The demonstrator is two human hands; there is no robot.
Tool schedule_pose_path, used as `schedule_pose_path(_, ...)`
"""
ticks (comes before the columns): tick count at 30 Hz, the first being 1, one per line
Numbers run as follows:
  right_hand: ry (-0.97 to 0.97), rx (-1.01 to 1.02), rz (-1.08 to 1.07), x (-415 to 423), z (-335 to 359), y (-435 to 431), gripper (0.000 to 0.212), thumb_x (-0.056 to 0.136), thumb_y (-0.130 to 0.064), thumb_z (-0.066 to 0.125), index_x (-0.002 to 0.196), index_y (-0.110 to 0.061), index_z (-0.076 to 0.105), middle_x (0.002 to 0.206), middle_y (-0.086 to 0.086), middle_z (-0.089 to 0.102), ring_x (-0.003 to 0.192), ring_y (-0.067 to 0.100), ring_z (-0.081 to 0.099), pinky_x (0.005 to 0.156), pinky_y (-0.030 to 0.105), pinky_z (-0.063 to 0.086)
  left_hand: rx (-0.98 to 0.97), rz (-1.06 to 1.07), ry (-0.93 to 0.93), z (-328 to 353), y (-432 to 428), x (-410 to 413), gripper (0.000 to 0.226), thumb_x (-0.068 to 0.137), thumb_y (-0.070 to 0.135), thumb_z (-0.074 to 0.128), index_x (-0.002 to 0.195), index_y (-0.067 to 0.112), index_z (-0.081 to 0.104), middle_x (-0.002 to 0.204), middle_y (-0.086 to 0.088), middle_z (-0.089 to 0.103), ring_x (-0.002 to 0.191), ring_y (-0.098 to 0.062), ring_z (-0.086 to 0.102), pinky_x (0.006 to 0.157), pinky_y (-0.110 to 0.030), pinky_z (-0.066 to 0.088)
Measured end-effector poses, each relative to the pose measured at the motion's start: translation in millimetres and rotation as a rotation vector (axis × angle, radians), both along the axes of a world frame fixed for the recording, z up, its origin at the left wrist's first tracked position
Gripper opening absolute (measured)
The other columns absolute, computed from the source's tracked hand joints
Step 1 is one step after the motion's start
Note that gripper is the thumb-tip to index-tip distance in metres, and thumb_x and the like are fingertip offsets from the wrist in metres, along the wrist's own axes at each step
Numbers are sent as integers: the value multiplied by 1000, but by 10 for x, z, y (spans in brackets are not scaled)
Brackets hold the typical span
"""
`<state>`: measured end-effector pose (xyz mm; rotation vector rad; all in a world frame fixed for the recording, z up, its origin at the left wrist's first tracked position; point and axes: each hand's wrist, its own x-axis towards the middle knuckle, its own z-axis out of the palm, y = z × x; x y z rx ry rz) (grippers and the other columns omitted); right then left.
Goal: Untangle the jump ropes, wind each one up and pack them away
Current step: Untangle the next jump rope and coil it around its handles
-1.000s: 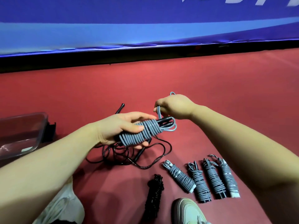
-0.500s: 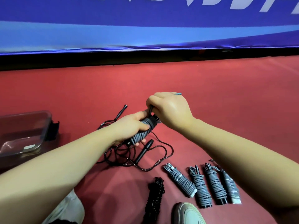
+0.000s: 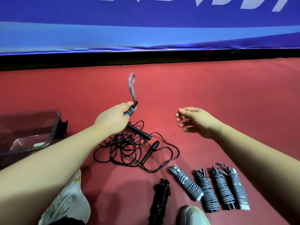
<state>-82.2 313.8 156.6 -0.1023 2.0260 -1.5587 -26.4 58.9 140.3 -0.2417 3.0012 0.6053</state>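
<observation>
jump ropes: four grey bundles (image 3: 215,189) and one black bundle (image 3: 159,200) wound, on the floor (image 3: 227,95). left hand (image 3: 113,120) grips a fifth grey bundle (image 3: 129,112). right hand (image 3: 196,120) slack, holding nothing. black tangle (image 3: 129,146) left to wind; nothing seems packed in clear bin (image 3: 53,125).

Grey wound ropes (image 3: 207,192), black tangled rope (image 3: 129,148), red floor (image 3: 219,95), box (image 3: 54,127) perhaps smoky.

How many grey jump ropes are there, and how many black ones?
Grey ropes: 5, four wound bundles and one in the left hand
Black ropes: 2, one wound bundle and one loose tangle
Total: 7
</observation>
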Motion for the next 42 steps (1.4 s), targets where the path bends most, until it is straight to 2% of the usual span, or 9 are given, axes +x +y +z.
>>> schedule_pose_path(6,1105,394,121,-5,166,-438,36,93,-40,48,117,-14,58,117,1,59,111,14,53,97,28,36,-193,-135,-63,-98,137,63,63,94,16,34,147,44,15,157,18,13,131,-21,44,92,-34,47)
schedule_pose_path(10,1463,638,374,37,311,-768,51,90,-53,38,110,-13,62,113,4,66,122,21,52,113,37,16,-338,-151,-130,-111,240,75,70,91,12,36,148,43,12,158,14,9,124,-28,50,87,-33,47)
schedule_pose_path(13,1259,921,611,59,219,-830,55,92,-60,37,118,-14,55,106,2,68,112,18,58,117,36,-3,-340,-150,-126,-101,217,83,59,93,15,36,146,36,24,151,9,30,115,-28,54,83,-34,48)
schedule_pose_path(18,1155,1112,802,139,-39,-774,39,97,-40,42,124,-13,47,98,4,69,105,22,60,116,38,-1,-172,-126,-125,-115,101,56,60,96,21,35,148,42,15,157,14,17,138,-19,34,105,-36,38)
schedule_pose_path(21,1028,991,668,115,-149,-730,26,99,-17,34,119,-9,48,99,10,67,99,31,60,105,38,35,35,-86,-115,-70,80,38,57,96,22,40,146,43,24,151,0,37,127,-23,48,98,-34,43)
schedule_pose_path(23,870,855,545,82,-163,-639,31,101,-23,30,124,-12,47,104,11,64,94,33,58,81,37,46,375,-2,-106,-18,59,42,56,94,15,47,142,41,35,128,-11,59,86,-28,64,70,-31,49)
schedule_pose_path(26,778,651,425,23,-242,-439,31,102,-27,32,122,-15,52,89,6,58,83,28,55,70,32,39,934,131,-109,72,79,83,54,93,3,48,138,32,46,104,-15,64,63,-28,61,45,-27,49)
schedule_pose_path(32,339,-48,220,122,-387,-410,26,102,-18,33,100,-22,58,64,0,31,52,8,27,50,20,24,1567,138,-92,189,227,145,47,92,2,42,133,22,53,111,-17,63,62,-31,63,46,-32,53)
schedule_pose_path(42,634,201,455,-57,10,-276,41,93,-9,54,58,-31,52,59,-8,42,56,4,38,59,18,35,1706,-281,-463,232,165,213,61,77,16,66,135,26,51,110,-18,60,67,-30,61,53,-36,54)
